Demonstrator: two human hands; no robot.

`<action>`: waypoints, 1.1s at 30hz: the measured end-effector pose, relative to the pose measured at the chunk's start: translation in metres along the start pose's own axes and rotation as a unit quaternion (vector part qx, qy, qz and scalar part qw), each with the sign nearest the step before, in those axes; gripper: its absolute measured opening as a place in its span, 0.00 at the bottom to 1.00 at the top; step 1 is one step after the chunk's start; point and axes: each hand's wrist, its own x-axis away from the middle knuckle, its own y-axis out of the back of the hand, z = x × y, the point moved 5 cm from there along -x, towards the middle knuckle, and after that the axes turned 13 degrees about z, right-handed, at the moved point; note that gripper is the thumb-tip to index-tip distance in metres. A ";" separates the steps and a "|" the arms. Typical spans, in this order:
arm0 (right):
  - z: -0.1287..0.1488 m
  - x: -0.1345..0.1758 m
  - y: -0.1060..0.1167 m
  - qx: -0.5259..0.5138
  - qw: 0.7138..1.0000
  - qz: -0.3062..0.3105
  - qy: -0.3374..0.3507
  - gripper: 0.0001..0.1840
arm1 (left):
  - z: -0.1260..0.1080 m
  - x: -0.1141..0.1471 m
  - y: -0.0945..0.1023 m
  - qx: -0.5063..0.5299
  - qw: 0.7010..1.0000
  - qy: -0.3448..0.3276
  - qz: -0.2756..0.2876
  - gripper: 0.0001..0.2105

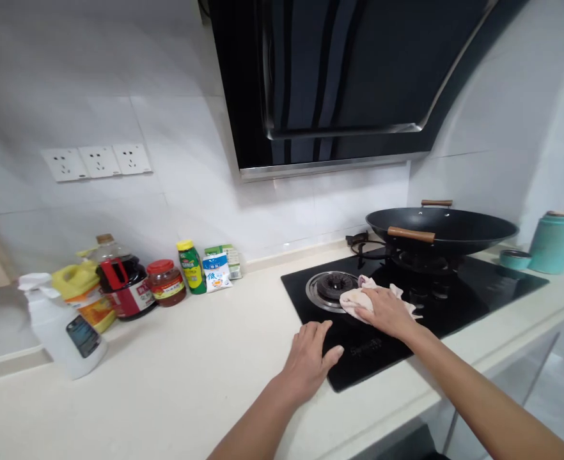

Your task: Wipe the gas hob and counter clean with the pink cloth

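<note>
My right hand (388, 312) presses a pale, crumpled cloth (355, 301) onto the black glass gas stove (359, 345), at the right side of the left burner (334, 285). Its fingers lie over the cloth, and part of the fabric sticks out beyond them. At the stove's left edge rests my left hand (308, 361), partly on the counter and partly on the glass. Its thumb stands apart from the fingers and it holds nothing. A metal ring surrounds the burner, which has no pan support on it.
A black wok (447, 233) with wooden handles sits over the right burner. Along the wall stand a white spray bottle (61, 332), a sauce jar (165, 283) and a green bottle (191, 268). A teal canister (555, 243) is far right. The range hood (339, 76) hangs above.
</note>
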 end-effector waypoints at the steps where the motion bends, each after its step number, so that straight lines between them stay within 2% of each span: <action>1: 0.004 0.005 -0.002 0.007 1.000 -0.003 0.000 0.32 | 0.001 0.000 -0.001 0.004 1.000 0.000 -0.006 0.26; 7: 0.058 0.062 -0.011 0.009 0.999 -0.005 0.041 0.32 | 0.006 -0.004 0.001 0.041 0.997 -0.004 -0.062 0.27; 10: 0.089 0.085 -0.013 -0.027 0.996 0.001 0.087 0.30 | 0.003 -0.004 0.006 0.051 0.993 -0.027 -0.099 0.24; 13: 0.106 0.097 -0.013 -0.065 0.989 0.001 0.133 0.30 | -0.008 -0.002 0.007 0.039 0.991 -0.064 -0.110 0.22; 16: 0.104 0.103 -0.011 -0.097 0.982 0.003 0.163 0.33 | -0.023 0.001 0.006 0.011 0.989 -0.102 -0.102 0.24; 19: 0.091 0.108 -0.011 -0.132 0.975 0.011 0.178 0.38 | -0.036 0.002 0.003 -0.009 0.989 -0.126 -0.073 0.26; 24: 0.063 0.117 -0.024 -0.123 0.979 -0.036 0.159 0.34 | -0.033 -0.001 -0.009 -0.032 0.993 -0.113 -0.028 0.25; 29: 0.065 0.124 -0.033 -0.055 0.968 -0.139 0.200 0.31 | -0.029 0.007 -0.027 -0.078 0.994 -0.053 -0.059 0.25; 33: 0.071 0.129 -0.032 -0.023 0.961 -0.165 0.221 0.30 | -0.037 0.017 -0.036 -0.125 0.988 -0.029 -0.082 0.26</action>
